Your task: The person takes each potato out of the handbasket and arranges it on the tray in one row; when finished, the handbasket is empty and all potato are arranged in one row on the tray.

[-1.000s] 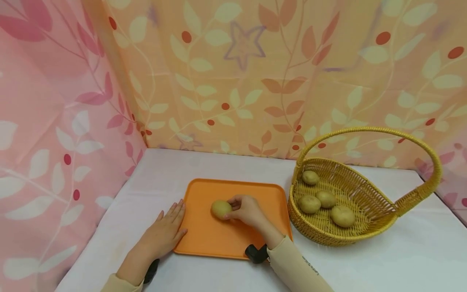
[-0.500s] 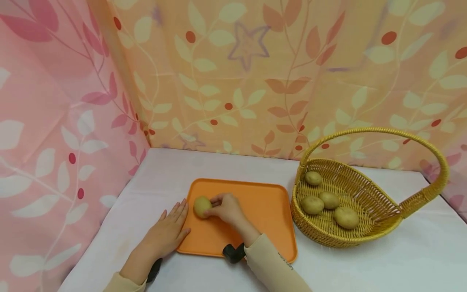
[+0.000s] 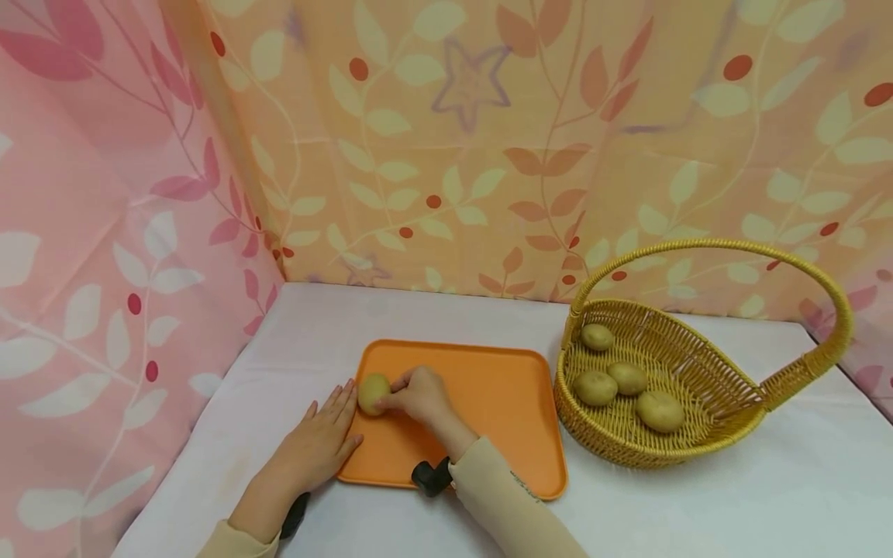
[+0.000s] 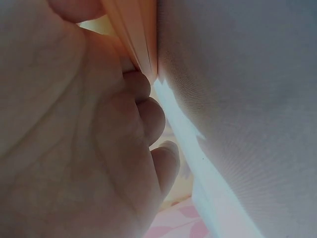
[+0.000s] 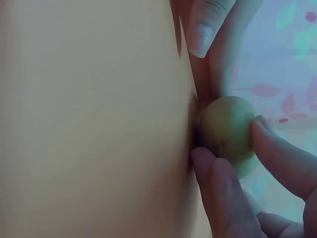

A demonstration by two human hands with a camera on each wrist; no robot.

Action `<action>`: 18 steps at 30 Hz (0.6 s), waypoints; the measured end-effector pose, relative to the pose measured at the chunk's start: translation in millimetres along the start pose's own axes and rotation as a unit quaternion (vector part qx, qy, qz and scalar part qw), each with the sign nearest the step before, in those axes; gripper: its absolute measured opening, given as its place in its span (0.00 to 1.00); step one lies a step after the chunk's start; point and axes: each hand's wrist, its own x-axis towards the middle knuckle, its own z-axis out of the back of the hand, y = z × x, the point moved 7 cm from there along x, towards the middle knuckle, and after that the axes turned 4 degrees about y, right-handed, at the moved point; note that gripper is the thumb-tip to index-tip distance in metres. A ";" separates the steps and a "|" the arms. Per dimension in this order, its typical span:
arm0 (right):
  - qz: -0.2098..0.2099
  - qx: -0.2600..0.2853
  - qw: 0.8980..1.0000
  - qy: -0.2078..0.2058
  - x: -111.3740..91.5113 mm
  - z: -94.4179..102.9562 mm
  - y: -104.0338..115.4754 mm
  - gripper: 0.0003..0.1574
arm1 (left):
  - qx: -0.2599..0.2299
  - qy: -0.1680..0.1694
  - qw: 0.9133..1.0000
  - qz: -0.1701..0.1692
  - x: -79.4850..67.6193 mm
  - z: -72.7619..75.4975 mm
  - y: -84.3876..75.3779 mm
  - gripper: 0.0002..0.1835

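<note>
In the head view my right hand (image 3: 421,397) pinches a potato (image 3: 373,394) between thumb and fingers at the left side of an orange tray (image 3: 481,411). The right wrist view shows the potato (image 5: 229,131) close up, fingertips on both its sides, low against the tray surface. My left hand (image 3: 315,442) lies flat with straight fingers along the tray's left edge. From the left wrist view, the left fingers (image 4: 153,121) sit right by the tray's rim (image 4: 138,34).
A yellow wicker basket (image 3: 705,391) with a tall arched handle (image 3: 725,244) stands just right of the tray. Several potatoes (image 3: 660,411) lie in it. The table has a white cloth (image 3: 314,325), with patterned fabric walls (image 3: 418,155) behind and at the left.
My right hand has moved left across the tray with the potato, from near the middle to its left side beside the left hand. The left hand stays in place.
</note>
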 end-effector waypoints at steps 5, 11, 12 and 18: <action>-0.020 0.110 0.993 0.032 0.4 -1.5 -8.9 0.15 | -0.003 0.002 1.000 0.000 0.0 0.7 -0.1 0.35; -0.006 0.118 0.991 0.069 -3.7 8.0 -16.8 0.20 | 0.002 -0.003 1.000 -0.002 -0.2 0.7 -0.8 0.35; -0.001 0.120 0.990 0.078 -5.3 9.6 -16.6 0.20 | 0.002 -0.003 1.000 -0.001 -0.4 1.2 -0.8 0.35; 0.037 0.145 0.981 0.125 -19.8 23.9 -10.6 0.24 | 0.003 -0.007 1.000 0.000 -1.0 3.3 -1.6 0.34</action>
